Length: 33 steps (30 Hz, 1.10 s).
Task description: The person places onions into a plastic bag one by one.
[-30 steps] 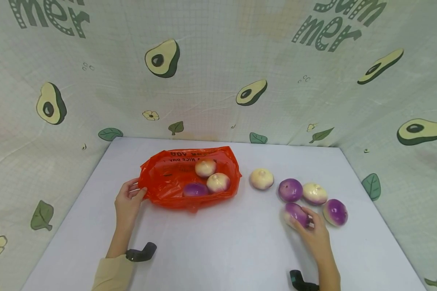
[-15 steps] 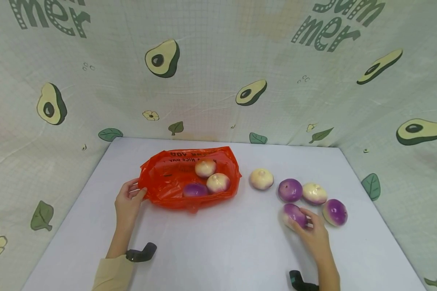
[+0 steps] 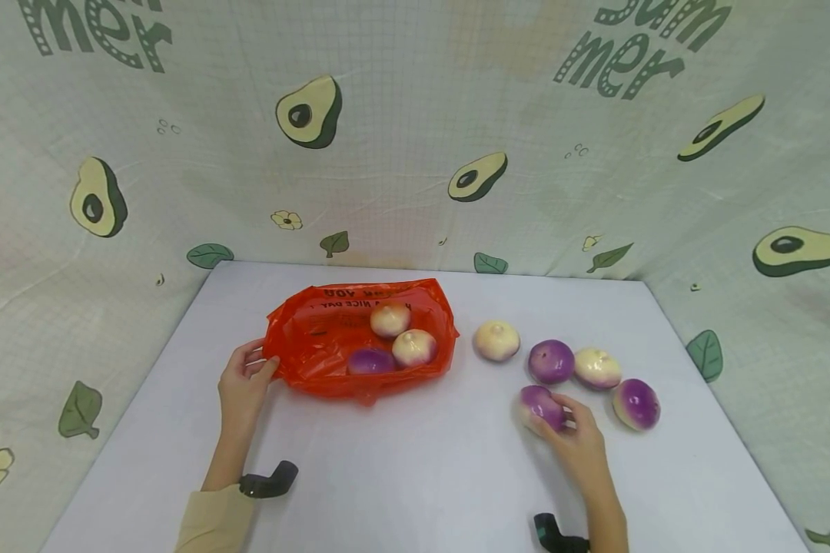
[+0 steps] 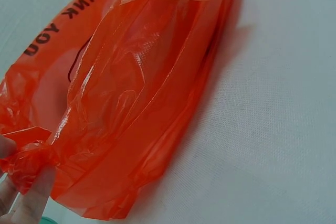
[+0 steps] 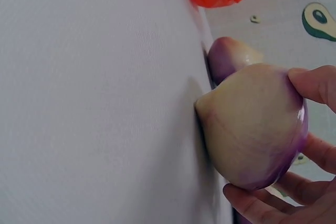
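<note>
A red plastic bag lies with its mouth open on the left of the white table, and three purple-and-white turnips show inside. My left hand pinches the bag's left rim; the left wrist view shows the crumpled plastic between thumb and fingers. On the right, my right hand grips another turnip with thumb and fingers spread round it. In the right wrist view that turnip has its pale pointed tip close to the tabletop; whether it touches is unclear.
Beyond the right hand sit a purple turnip, a pale one and another purple one. A whitish turnip stands between them and the bag. A printed cloth hangs behind the table.
My right hand has shifted left with the turnip, away from the others on the right. The left hand and the bag have stayed in place.
</note>
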{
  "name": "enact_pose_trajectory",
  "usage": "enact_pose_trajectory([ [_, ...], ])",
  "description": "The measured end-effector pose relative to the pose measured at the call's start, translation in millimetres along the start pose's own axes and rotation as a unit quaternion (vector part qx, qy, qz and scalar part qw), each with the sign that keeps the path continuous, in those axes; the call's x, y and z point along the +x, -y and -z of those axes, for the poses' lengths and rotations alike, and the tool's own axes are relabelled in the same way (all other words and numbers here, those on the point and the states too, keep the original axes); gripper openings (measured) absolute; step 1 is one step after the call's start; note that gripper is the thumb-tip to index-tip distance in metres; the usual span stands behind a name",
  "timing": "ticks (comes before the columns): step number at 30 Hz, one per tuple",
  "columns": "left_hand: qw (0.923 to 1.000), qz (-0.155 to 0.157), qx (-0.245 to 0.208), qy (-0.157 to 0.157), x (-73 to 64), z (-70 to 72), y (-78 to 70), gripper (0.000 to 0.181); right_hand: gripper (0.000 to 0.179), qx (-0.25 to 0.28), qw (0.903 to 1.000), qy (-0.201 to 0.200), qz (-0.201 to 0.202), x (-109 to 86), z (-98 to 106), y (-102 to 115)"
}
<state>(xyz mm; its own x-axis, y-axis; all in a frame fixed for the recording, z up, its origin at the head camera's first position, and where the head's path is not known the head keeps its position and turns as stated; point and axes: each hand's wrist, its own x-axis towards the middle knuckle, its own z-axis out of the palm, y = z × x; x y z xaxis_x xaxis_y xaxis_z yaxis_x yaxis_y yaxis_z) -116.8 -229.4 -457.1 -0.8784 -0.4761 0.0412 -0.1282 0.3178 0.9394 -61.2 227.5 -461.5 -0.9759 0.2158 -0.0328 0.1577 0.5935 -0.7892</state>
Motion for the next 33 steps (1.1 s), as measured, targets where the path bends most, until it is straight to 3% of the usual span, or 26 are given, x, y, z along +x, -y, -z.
enact_pose_trajectory([
  [5, 1.0000, 0.000, 0.002, -0.003, 12.4, -4.2, 26.2, 0.045, 0.057, -0.005, 0.9997, 0.000, 0.024, -1.0, -9, 5],
  [6, 1.0000, -0.002, 0.002, -0.003, 12.4, -4.4, 26.2, 0.045, 0.057, -0.004, 0.9996, 0.000, 0.029, -1.2, -11, 6],
  [8, 1.0000, -0.003, 0.003, -0.001, 10.0, -4.0, 21.3, 0.043, 0.057, -0.005, 0.9994, 0.002, 0.035, -1.3, -16, 8],
  [12, 1.0000, -0.008, 0.001, 0.000, -1.6, -1.1, -1.9, 0.040, 0.057, 0.009, 0.9983, 0.002, 0.058, -0.9, -25, 16],
  [14, 1.0000, 0.002, -0.005, -0.001, -2.9, -0.9, -5.2, 0.038, 0.057, 0.021, 0.9975, 0.002, 0.068, -0.2, -28, 21],
  [24, 0.9997, 0.022, 0.010, 0.007, -2.3, 0.8, -7.3, 0.040, 0.056, 0.048, 0.9926, 0.017, 0.110, 7.7, -35, 48],
  [33, 0.9998, 0.020, 0.006, 0.009, -2.3, 1.5, -7.5, 0.040, 0.054, 0.063, 0.9850, 0.031, 0.157, 19.1, -42, 81],
])
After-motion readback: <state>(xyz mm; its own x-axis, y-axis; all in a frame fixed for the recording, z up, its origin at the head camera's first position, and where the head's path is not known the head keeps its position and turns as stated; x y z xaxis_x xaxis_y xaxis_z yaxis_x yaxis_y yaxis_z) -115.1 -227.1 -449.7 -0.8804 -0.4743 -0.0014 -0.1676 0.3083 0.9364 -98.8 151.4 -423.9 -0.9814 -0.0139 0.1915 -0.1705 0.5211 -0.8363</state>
